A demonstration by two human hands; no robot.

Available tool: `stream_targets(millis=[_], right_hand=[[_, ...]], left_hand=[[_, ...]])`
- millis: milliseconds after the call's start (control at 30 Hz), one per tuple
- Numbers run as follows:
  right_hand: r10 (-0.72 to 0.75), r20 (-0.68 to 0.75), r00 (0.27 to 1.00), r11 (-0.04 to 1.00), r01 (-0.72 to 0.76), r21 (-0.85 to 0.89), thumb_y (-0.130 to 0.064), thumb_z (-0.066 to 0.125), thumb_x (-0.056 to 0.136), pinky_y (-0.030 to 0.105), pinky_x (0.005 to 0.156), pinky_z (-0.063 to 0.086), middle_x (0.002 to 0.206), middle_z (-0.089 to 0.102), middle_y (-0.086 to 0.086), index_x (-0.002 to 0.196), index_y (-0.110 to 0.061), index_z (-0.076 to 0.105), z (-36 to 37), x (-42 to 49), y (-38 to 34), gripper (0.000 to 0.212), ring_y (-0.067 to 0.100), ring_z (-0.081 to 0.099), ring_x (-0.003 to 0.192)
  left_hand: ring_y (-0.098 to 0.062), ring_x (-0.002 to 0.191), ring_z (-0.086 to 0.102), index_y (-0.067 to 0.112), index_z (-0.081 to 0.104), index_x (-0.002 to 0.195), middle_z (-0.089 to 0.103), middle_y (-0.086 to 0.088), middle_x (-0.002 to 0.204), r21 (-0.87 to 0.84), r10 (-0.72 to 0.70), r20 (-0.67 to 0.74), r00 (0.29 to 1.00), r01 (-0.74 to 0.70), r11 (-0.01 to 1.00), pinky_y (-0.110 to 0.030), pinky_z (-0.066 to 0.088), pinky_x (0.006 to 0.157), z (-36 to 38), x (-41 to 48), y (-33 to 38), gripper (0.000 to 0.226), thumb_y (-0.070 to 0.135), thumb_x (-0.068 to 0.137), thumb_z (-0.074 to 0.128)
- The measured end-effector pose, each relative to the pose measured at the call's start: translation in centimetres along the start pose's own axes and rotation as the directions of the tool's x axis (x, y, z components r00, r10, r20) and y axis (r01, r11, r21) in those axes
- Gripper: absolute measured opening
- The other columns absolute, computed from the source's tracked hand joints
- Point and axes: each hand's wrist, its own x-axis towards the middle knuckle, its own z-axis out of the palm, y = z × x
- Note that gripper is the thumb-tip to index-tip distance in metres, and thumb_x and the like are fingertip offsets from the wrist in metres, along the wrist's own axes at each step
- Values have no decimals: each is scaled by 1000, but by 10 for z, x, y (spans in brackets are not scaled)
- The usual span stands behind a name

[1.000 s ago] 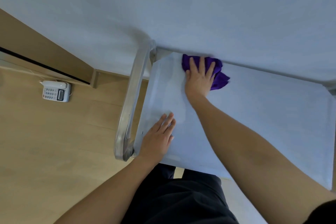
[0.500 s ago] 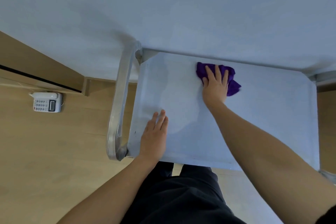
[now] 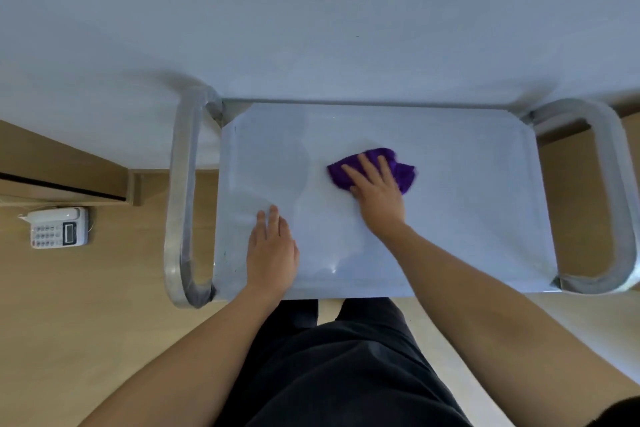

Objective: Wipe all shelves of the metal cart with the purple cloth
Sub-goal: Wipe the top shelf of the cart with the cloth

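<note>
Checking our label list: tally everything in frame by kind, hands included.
Hands: 2, left hand and right hand
Purple cloth: 1
Metal cart: 1
Telephone: 1
Total: 5

We have bare top shelf (image 3: 467, 204) to the right of our right hand (image 3: 377, 199) and the purple cloth (image 3: 405, 173), and a narrower strip between them and our left hand (image 3: 272, 253), flat at the near left. The left handle (image 3: 180, 201) and right handle (image 3: 620, 198) bound the ends; the wall (image 3: 311, 28) closes the far edge.
</note>
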Motion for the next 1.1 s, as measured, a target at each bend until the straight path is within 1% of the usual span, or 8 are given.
stream_targets(millis=[133,200,300,433,567,733,1000,1100], right_hand=[[357,-13,934,933,-356,51,-31,37,104,46,121,13,163,18,-3,149,-39,34,-15,-11,46,46,35,5,150],[362,8,932,932,-362,31,-26,38,103,49,120,13,164,15,-3,149,-40,32,-11,-11,32,49,38,3,150],[-4,90,996,999,9,-54,-15,44,99,56,117,14,164,11,-4,150,-41,26,1,-21,13,61,39,-3,150],[-351,155,924,930,363,-58,-14,47,99,50,119,15,162,19,-4,149,-38,32,-18,-18,65,58,32,5,151],[-4,52,999,1000,4,-10,-23,43,102,47,121,15,161,24,-2,148,-35,37,-45,-15,149,48,35,8,150],[332,7,943,941,-331,65,-26,42,101,57,118,17,163,18,-2,149,-38,33,-51,-27,176,50,39,3,149],[-225,130,966,974,228,-10,-20,48,99,51,119,11,163,12,-8,149,-43,25,-29,-26,149,59,31,-2,151],[-111,92,989,993,115,-29,-31,43,101,53,121,9,162,19,-6,148,-41,31,-50,-4,198,49,33,4,151]], left_hand=[[-32,142,31,9,51,133,35,-13,152,-27,125,-65,990,-127,992,-43,40,105,-3,0,26,42,18,92,54],[-32,140,36,7,54,132,40,-13,150,-68,201,-72,977,-205,976,-44,43,102,-2,1,50,43,13,89,56],[-29,142,34,8,50,137,36,-11,153,-91,270,-38,962,-273,958,-42,42,104,0,-1,86,46,12,91,52],[-26,145,27,12,44,142,32,-9,156,-50,300,-4,954,-300,953,-37,39,107,5,-1,117,47,17,95,46],[-27,144,30,9,48,138,34,-8,154,-61,305,-3,952,-305,950,-40,42,104,8,2,145,45,15,93,49],[-27,144,30,9,48,139,34,-8,155,-49,321,3,947,-321,946,-40,43,103,11,8,182,46,16,94,50],[-27,142,33,8,50,136,37,-10,152,-21,244,3,970,-244,970,-38,46,101,15,17,203,45,14,92,54],[-25,143,29,10,48,137,32,-7,155,-29,203,10,979,-203,979,-37,48,97,17,20,204,45,16,92,51]])
